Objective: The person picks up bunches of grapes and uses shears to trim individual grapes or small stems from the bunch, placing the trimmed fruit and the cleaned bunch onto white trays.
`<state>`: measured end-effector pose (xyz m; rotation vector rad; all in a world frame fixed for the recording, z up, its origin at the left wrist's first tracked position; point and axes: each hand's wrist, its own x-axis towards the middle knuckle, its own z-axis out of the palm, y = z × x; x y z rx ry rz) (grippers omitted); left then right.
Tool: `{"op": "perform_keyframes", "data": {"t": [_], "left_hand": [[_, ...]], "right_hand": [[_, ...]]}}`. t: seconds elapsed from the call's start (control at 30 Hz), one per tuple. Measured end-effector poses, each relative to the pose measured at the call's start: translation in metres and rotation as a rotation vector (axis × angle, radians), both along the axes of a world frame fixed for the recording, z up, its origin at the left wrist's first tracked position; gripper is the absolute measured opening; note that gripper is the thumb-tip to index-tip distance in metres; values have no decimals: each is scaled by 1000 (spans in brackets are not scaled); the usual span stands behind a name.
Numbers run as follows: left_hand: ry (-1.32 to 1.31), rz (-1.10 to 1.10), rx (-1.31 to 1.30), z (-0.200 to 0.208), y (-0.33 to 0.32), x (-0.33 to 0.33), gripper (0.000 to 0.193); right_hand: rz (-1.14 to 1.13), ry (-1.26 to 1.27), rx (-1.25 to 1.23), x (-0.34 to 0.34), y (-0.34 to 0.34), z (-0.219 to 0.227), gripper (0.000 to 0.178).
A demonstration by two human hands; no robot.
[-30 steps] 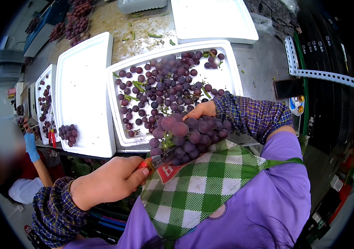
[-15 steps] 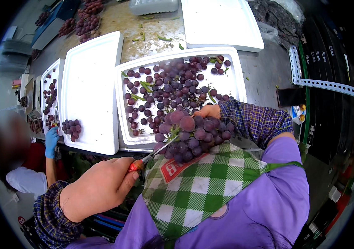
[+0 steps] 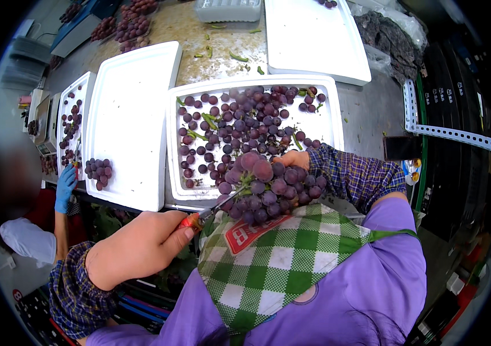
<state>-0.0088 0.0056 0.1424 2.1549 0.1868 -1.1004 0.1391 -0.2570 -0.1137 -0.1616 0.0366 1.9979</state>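
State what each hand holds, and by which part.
Left hand: scissors, by the red handle. Right hand: grape bunch, at its far side; the grip is mostly hidden.

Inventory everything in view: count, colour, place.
Grape bunch: one, purple, in right hand
Scissors: one, red handle, in left hand, blades at bunch
Middle tray: one, white, beyond the bunch
Loose grapes: many, purple, mostly in that tray
Stem bits: several, green, in tray, on table
Table: one, grey, under trays
Other trays: three, white, two left, one top right
Small bunch: one, purple, on wider left tray
Far bunches: several, reddish, top left
Plastic box: one, clear, top centre
Crumpled sheet: one, dark, top right
Likely phone: one, black, right
Metal bracket: one, white, right
Other person: one, blue glove, left
Apron: one, green, white, worn
Sleeves: two, plaid, forearms
Left hand: one, bare, lower left
Right hand: one, bare, middle
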Motion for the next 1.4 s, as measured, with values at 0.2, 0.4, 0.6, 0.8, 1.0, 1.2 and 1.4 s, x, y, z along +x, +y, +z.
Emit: {"op": "perform_keyframes", "data": {"t": [0.2, 0.4, 0.6, 0.8, 1.0, 1.2, 1.4], "left_hand": [[-8, -20, -40, -8, 13, 5, 30], [-84, -47, -19, -25, 23, 4, 27], [-230, -41, 26, -47, 36, 1, 23], [-329, -45, 113, -45, 43, 2, 24], [-491, -12, 196, -60, 29, -21, 34], [-601, -34, 196, -65, 20, -21, 47], [-665, 2, 188, -74, 12, -21, 47]], "right_hand": [[1, 14, -9, 5, 6, 2, 54], [1, 28, -22, 10, 11, 0, 55], [-4, 47, -123, 20, 19, 4, 55], [-118, -146, -43, 28, 22, -5, 57], [-314, 72, -493, 19, 38, 42, 52], [-391, -421, -122, 12, 26, -2, 46], [-321, -383, -109, 14, 22, 7, 54]]}}
